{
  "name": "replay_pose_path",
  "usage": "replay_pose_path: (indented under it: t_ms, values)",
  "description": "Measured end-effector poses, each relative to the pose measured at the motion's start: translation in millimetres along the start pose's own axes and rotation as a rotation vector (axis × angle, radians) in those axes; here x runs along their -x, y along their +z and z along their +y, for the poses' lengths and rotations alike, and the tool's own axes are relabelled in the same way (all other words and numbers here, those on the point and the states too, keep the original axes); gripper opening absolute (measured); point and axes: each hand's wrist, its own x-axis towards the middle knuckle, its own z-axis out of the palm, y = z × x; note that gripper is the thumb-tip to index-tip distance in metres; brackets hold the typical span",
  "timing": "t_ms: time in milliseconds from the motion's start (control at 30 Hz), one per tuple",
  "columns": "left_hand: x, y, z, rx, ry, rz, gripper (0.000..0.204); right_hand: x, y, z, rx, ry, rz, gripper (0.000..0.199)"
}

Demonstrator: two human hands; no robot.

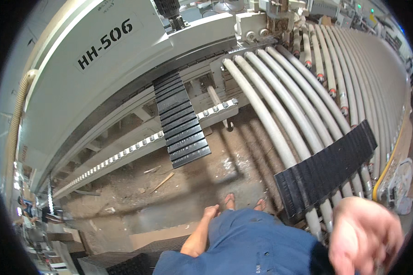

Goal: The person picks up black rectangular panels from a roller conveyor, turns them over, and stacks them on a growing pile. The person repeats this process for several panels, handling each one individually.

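My left hand point(211, 211) hangs low beside my body in a loose fist, with nothing seen in it. At the lower right, my right hand point(366, 234) is raised close to the camera, palm showing and fingers loosely bent but apart; I see nothing in it. Just beyond it, a row of black strips point(328, 168) lies side by side across the grey rollers point(287, 107). Another row of black strips point(182, 123) rests on the machine's white toothed rail point(137, 145), its far end reaching the machine's edge. Neither hand touches the strips.
A large pale machine point(92, 68) fills the upper left. More rollers point(353, 68) run along the right, beside a yellow hose point(390, 160). Dark stacked pieces point(124, 261) stand at the lower left. A wood stick point(163, 181) and scraps lie on the dusty floor point(156, 229).
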Motion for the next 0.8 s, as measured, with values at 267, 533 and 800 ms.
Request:
replay_pose_path:
  t_ms: [267, 533, 800]
  values:
    - [28, 0, 5, 0.101, 0.043, 0.015, 0.028, 203, 25, 14, -0.327, 2.079, -0.57, 0.029]
    - [31, -20, -37, 0.286, 0.073, 0.016, 0.031, 280, 37, 31, -0.676, 2.595, 0.407, 0.05]
    - [29, -18, -46, 0.265, 0.011, 0.057, 0.031, 324, 22, 36, -0.294, 2.02, -0.736, 0.043]
